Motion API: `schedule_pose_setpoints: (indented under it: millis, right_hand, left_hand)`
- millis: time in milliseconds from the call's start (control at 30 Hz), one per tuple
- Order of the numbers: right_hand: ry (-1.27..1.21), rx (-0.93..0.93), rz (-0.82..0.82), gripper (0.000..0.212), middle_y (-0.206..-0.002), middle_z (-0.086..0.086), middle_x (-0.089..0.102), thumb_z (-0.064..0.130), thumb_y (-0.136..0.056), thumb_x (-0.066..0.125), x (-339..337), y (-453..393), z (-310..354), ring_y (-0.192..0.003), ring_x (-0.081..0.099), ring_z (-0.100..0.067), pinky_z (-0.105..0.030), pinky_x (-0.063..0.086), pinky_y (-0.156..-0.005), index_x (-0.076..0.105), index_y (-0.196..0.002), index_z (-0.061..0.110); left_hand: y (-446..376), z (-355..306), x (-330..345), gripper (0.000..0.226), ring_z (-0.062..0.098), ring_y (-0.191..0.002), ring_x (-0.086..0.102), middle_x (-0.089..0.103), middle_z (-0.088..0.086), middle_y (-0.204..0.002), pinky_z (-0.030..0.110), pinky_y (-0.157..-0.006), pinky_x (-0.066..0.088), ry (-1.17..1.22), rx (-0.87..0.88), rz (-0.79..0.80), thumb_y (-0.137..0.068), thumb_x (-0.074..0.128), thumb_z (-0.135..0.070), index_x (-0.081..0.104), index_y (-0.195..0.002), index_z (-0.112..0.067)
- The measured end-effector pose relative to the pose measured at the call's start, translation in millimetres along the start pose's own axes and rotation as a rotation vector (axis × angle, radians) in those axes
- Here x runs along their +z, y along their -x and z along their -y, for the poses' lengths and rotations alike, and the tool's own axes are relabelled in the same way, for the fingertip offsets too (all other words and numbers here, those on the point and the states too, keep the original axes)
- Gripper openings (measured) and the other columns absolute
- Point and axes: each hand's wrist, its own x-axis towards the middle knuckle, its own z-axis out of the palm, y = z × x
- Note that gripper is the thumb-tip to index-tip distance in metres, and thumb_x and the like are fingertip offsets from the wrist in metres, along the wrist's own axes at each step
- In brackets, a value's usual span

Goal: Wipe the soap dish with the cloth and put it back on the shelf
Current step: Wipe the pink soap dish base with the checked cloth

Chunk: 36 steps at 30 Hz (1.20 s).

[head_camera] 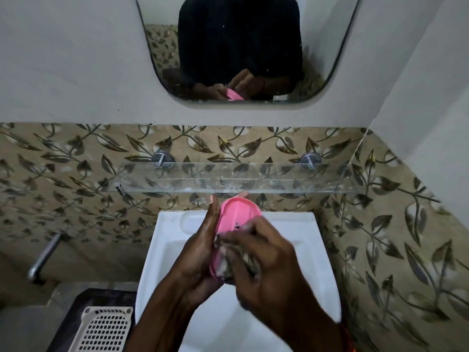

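A pink oval soap dish [237,214] is held over the white sink [175,240], tilted with its far end up. My left hand [200,247] grips it from the left side, thumb along its edge and fingertips showing behind its far rim. My right hand [264,260] holds a crumpled, dull patterned cloth [234,265] and presses it into the near half of the dish. The hand and cloth look blurred. A glass shelf [291,181] runs along the wall just beyond the dish.
A mirror [162,47] above the shelf reflects the hands and the dish. A metal tap [44,255] sticks out from the tiled wall at the left. A cream slotted basket [101,329] sits at the lower left beside the sink.
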Motion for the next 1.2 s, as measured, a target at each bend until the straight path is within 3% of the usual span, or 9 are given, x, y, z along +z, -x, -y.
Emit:
schedule_pose_setpoints:
  millis: [133, 333, 433, 500, 633, 800, 933, 1067, 1200]
  right_hand:
    - [0.061, 0.106, -0.173, 0.017, -0.094, -0.004, 0.061, 0.008, -0.09, 0.072, -2.3, -33.0, -19.0, -0.086, 0.06, -0.013, -0.028, 0.053, -0.077, 0.075, -0.107, 0.009]
    - [-0.023, -0.009, 0.011, 0.018, -0.095, -0.005, 0.058, 0.003, -0.087, 0.073, 7.1, 8.9, 4.3, -0.087, 0.06, -0.009, -0.014, 0.049, -0.08, 0.075, -0.104, 0.009]
    - [0.064, 0.069, -0.129, 0.018, -0.095, -0.005, 0.059, 0.004, -0.089, 0.072, 3.3, -25.6, -13.7, -0.085, 0.058, -0.011, -0.012, 0.047, -0.078, 0.075, -0.106, 0.007]
    - [0.073, 0.09, -0.163, 0.016, -0.092, -0.004, 0.058, 0.004, -0.09, 0.072, 1.9, -37.2, -18.3, -0.084, 0.057, -0.013, -0.018, 0.049, -0.076, 0.075, -0.106, 0.006]
    - [0.018, 0.012, 0.011, 0.017, -0.098, -0.004, 0.056, 0.005, -0.091, 0.071, 5.4, 2.4, 2.2, -0.089, 0.059, -0.008, -0.014, 0.048, -0.08, 0.075, -0.107, 0.01]
    - [0.108, 0.018, -0.074, 0.018, -0.1, -0.005, 0.053, 0.002, -0.094, 0.066, 2.1, -26.3, -13.6, -0.087, 0.056, -0.01, -0.017, 0.05, -0.076, 0.074, -0.108, 0.009]
    - [0.093, -0.022, -0.032, 0.018, -0.102, -0.004, 0.051, 0.004, -0.096, 0.063, 0.4, -22.1, -11.4, -0.086, 0.056, -0.011, -0.016, 0.049, -0.075, 0.072, -0.11, 0.009]
    - [0.03, -0.147, 0.194, 0.021, -0.107, -0.007, 0.051, 0.01, -0.099, 0.055, -1.7, 6.3, 1.7, -0.077, 0.061, -0.02, -0.034, 0.055, -0.067, 0.07, -0.114, 0.01]
    - [0.142, -0.056, -0.038, 0.018, -0.101, -0.006, 0.051, 0.003, -0.094, 0.064, -10.7, -28.8, -23.5, -0.084, 0.057, -0.016, -0.026, 0.052, -0.071, 0.073, -0.109, 0.009]
  left_hand:
    - [2.9, 3.8, 9.5, 0.063, 0.031, -0.118, 0.069, 0.07, 0.016, -0.132, 0.045, -0.097, 0.058, -0.017, 0.036, -0.002, -0.095, 0.043, -0.063, 0.073, -0.125, -0.016]
    - [-0.2, -11.4, -1.5, 0.067, 0.028, -0.092, 0.07, 0.071, 0.018, -0.117, 0.036, -0.074, 0.059, -0.023, 0.056, 0.005, -0.091, 0.042, -0.071, 0.079, -0.114, -0.02]
    - [3.0, -5.6, 4.1, 0.067, 0.037, -0.118, 0.067, 0.068, 0.02, -0.133, 0.053, -0.105, 0.049, -0.043, 0.047, -0.03, -0.092, 0.048, -0.064, 0.07, -0.129, -0.013]
    - [5.2, -3.3, 6.7, 0.064, 0.037, -0.126, 0.063, 0.066, 0.019, -0.136, 0.053, -0.11, 0.045, -0.064, 0.068, -0.043, -0.094, 0.049, -0.06, 0.064, -0.136, -0.014]
    - [6.1, -13.1, -0.3, 0.063, 0.033, -0.094, 0.071, 0.072, 0.019, -0.116, 0.043, -0.079, 0.06, -0.04, 0.08, -0.023, -0.091, 0.049, -0.066, 0.074, -0.123, -0.018]
    - [10.2, -7.9, 2.5, 0.055, 0.035, -0.123, 0.06, 0.06, 0.024, -0.142, 0.049, -0.107, 0.045, -0.098, 0.063, -0.074, -0.098, 0.051, -0.055, 0.065, -0.135, -0.017]
    - [12.7, -13.9, 4.1, 0.052, 0.031, -0.107, 0.069, 0.07, 0.018, -0.129, 0.043, -0.092, 0.055, -0.111, 0.046, -0.017, -0.099, 0.049, -0.055, 0.067, -0.134, -0.021]
    - [15.5, -22.6, 2.5, 0.052, 0.026, -0.082, 0.067, 0.069, 0.017, -0.111, 0.036, -0.067, 0.059, -0.095, -0.033, 0.032, -0.097, 0.049, -0.06, 0.068, -0.132, -0.027]
    - [18.3, -13.7, 7.1, 0.058, 0.032, -0.092, 0.066, 0.069, 0.021, -0.117, 0.042, -0.084, 0.057, -0.111, -0.078, 0.004, -0.096, 0.056, -0.055, 0.067, -0.132, -0.011]
